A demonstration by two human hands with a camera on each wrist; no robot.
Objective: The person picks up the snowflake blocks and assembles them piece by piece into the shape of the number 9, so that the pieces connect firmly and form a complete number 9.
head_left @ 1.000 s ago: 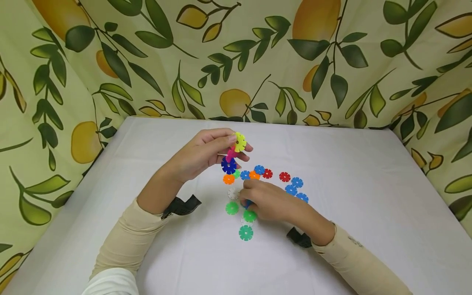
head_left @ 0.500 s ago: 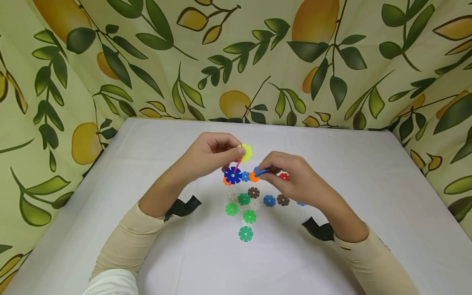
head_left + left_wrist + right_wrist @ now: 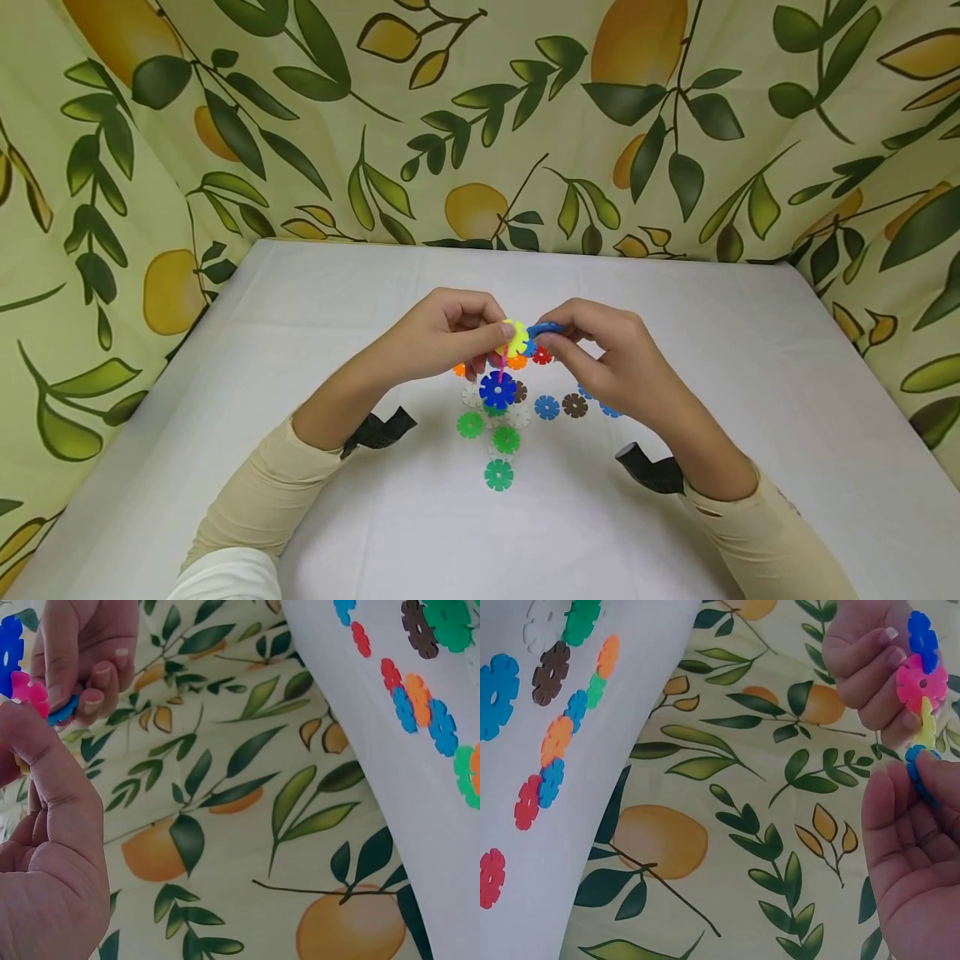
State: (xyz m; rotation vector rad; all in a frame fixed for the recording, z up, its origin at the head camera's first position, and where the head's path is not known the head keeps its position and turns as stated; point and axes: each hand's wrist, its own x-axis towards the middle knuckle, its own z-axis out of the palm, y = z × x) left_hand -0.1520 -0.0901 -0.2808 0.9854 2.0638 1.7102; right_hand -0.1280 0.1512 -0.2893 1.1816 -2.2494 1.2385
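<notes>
Behind and beside the table: patterned curtain (image 3: 480,125), draped fabric, cream ground, green leaves and orange fruit, softly folded.
Table (image 3: 390,517): covered in plain white, matte cloth, faint creases; its pale ground sets off the colours.
Sleeves (image 3: 258,487): beige, snug, wrinkled, ending before the wrists, perhaps to leave the hands free.
Right hand (image 3: 607,337): raised above the table, thumb and forefinger pinching a blue disc (image 3: 547,328), seen nearly edge-on.
Left hand (image 3: 457,337): facing the right, thumb and fingers pinching a yellow disc (image 3: 517,340), likely to steady the chain at that end.
Wrist mounts: black, bent, one at each wrist.
Chain: yellow disc, then pink disc (image 3: 915,675), then dark blue disc (image 3: 491,393), joined edge to edge, planes turned across one another; apparently the rim slots hold them.
Meeting point: blue disc just beside the yellow; whether they interlock, cannot tell.
Loose discs: thin, apparently plastic, notched like flowers, holed centrally; green disc (image 3: 491,477) nearest the person, brown disc (image 3: 568,408) farther right, others partly overlapping.
</notes>
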